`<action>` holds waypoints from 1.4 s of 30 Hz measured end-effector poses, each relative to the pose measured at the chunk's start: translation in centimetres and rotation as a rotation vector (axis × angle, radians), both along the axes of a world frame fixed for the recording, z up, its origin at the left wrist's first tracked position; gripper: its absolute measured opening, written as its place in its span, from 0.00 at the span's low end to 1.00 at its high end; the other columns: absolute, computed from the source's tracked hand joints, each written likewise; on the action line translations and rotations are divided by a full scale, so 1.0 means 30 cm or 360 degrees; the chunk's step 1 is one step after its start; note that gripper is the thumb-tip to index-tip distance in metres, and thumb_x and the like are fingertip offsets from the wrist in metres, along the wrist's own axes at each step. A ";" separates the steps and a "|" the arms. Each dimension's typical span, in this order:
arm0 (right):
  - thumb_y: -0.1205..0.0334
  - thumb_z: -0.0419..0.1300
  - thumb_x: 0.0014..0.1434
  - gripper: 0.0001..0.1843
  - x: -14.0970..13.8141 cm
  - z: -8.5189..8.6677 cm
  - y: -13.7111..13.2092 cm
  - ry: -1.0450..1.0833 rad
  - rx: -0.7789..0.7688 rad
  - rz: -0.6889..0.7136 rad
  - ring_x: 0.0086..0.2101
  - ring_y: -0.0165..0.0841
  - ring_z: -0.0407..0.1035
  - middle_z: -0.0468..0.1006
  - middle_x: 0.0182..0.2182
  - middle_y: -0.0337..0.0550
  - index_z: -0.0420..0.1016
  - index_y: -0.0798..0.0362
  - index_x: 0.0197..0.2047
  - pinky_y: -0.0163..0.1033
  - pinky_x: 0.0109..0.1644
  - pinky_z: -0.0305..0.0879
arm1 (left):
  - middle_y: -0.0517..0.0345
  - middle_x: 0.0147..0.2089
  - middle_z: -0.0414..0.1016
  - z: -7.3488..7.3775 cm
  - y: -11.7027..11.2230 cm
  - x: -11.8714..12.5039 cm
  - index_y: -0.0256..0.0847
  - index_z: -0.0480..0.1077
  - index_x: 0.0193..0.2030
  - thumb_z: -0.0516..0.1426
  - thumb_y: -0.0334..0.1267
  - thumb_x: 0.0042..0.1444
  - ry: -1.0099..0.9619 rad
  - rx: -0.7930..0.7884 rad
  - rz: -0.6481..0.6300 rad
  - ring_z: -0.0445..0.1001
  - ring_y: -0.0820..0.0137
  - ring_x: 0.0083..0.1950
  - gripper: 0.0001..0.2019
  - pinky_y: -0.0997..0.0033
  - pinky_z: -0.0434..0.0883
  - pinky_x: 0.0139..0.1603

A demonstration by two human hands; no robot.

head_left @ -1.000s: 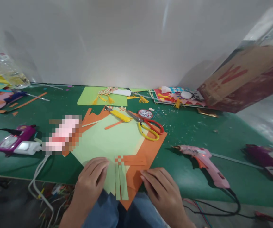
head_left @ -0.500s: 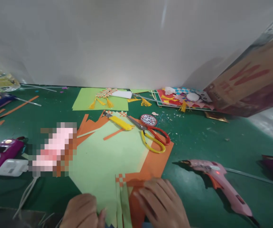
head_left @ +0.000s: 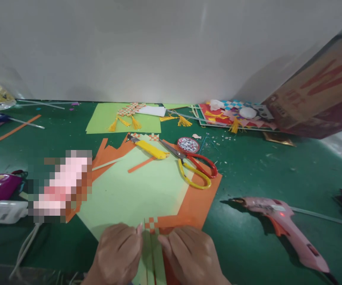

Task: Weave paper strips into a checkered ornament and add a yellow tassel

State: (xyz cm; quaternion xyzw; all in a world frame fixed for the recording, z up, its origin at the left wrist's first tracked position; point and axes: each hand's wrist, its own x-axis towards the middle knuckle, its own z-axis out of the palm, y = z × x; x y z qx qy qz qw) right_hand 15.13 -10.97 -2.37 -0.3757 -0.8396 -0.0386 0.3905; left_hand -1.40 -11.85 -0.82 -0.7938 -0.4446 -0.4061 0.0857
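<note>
A small woven piece of orange and light green paper strips (head_left: 151,224) lies at the front of the green sheet, with long green strips (head_left: 156,257) running from it toward me. On its left side is my left hand (head_left: 117,253), closed, its thumb and forefinger together at the weave's edge. My right hand (head_left: 191,255) is closed on the right side, fingertips at the green strips and the orange paper. What exactly lies between the fingers is mostly hidden. Beneath lie a large light green sheet (head_left: 123,198) and orange paper (head_left: 202,198).
A yellow cutter knife (head_left: 151,149) and scissors (head_left: 199,170) lie on the sheets. To the right rests a pink glue gun (head_left: 283,223), its light on. At left are a blurred-out pink object (head_left: 64,186) and a purple device (head_left: 2,192). A paper bag (head_left: 316,87) stands back right.
Both hands have closed in on the woven piece; my left hand moved up and right, my right hand slightly left. The view has shifted slightly.
</note>
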 end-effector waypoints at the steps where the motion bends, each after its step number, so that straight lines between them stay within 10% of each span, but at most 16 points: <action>1: 0.68 0.50 0.65 0.24 0.002 0.000 -0.002 0.0036 0.0016 -0.0057 0.18 0.27 0.50 0.58 0.12 0.35 0.58 0.52 0.16 0.38 0.23 0.44 | 0.66 0.17 0.57 -0.005 0.002 0.000 0.40 0.56 0.20 0.53 0.19 0.55 0.0013 -0.0023 -0.0035 0.57 0.76 0.19 0.17 0.72 0.59 0.20; 14: 0.71 0.50 0.62 0.11 0.028 -0.010 -0.003 0.0087 -0.0252 -0.0007 0.32 0.33 0.65 0.76 0.30 0.44 0.74 0.56 0.36 0.40 0.37 0.62 | 0.56 0.32 0.73 0.001 0.006 0.025 0.39 0.67 0.33 0.51 0.27 0.59 0.0182 -0.0537 -0.0239 0.71 0.68 0.36 0.07 0.66 0.71 0.37; 42: 0.70 0.54 0.61 0.09 0.047 -0.045 -0.025 0.0013 -0.0266 -0.0052 0.35 0.35 0.65 0.76 0.32 0.45 0.76 0.57 0.36 0.41 0.40 0.64 | 0.53 0.37 0.76 -0.046 -0.059 0.059 0.38 0.69 0.39 0.53 0.30 0.60 0.0109 -0.0412 0.0027 0.73 0.65 0.42 0.04 0.62 0.73 0.45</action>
